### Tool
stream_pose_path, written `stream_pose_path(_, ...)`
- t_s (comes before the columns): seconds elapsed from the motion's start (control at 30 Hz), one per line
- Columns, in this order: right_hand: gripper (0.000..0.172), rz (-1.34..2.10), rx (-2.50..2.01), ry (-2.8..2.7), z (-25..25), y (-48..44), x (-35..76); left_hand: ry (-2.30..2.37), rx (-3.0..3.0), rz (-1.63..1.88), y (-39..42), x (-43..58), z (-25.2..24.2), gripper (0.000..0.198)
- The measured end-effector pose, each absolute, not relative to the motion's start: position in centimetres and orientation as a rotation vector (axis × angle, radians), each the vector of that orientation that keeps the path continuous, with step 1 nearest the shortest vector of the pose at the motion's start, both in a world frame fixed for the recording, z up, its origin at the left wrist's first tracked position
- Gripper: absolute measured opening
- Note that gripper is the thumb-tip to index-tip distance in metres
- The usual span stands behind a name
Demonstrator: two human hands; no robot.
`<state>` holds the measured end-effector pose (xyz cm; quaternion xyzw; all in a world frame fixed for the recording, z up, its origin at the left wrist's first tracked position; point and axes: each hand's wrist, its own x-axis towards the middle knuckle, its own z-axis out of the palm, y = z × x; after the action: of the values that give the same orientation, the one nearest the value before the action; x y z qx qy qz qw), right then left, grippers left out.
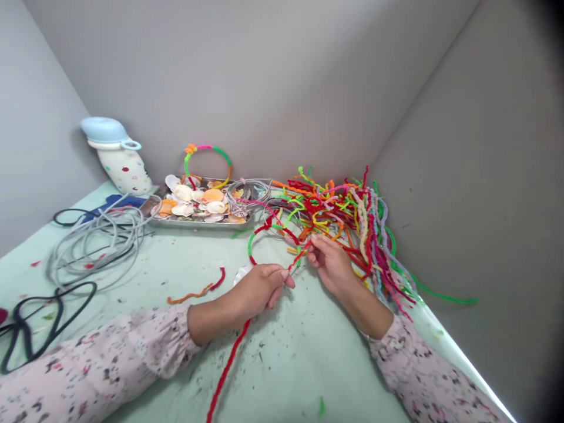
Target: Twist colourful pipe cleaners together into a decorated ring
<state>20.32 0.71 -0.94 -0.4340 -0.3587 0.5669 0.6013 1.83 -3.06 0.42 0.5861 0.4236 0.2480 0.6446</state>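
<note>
My left hand (264, 283) is closed on a red pipe cleaner (230, 364), whose long tail hangs down toward the bottom of the view. Between my two hands a short red stretch runs up to the right, with a bit of grey wire beside it. The fingertips of my right hand (328, 258) pinch its upper end. Just beyond my hands is a hoop (252, 242) wrapped in red and green; whether my fingers also grip it, I cannot tell. A white shell (241, 273) lies partly hidden behind my left hand.
Behind stands a metal tray (198, 224) of shells with a finished-looking colourful hoop (230, 160). A heap of pipe cleaners (335, 205) lies at right. Coiled grey wire (97, 252), black cord (26, 329) and a white bottle (126, 167) are at left. An orange-red piece (194, 294) lies nearby.
</note>
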Motion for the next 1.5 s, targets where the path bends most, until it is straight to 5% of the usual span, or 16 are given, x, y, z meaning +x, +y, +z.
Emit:
stream_pose_path(0.8, 0.029, 1.483, -0.903, -0.847, -0.7, 0.2, 19.6, 0.850, 1.181, 0.651, -2.6, 1.5, 0.0, 0.031)
stream_pose_path(1.03, 0.026, 1.276, -0.922, -0.723, -1.3, 1.3, 21.0, 0.799, 1.076, 0.587, -2.0, 1.5, 0.1, 0.044)
stream_pose_path(1.5, 0.035, 1.325, -0.977, -0.887, -1.4, 0.7, 20.4, 0.766, 1.053, 0.629, -2.1, 1.4, -0.1, 0.030)
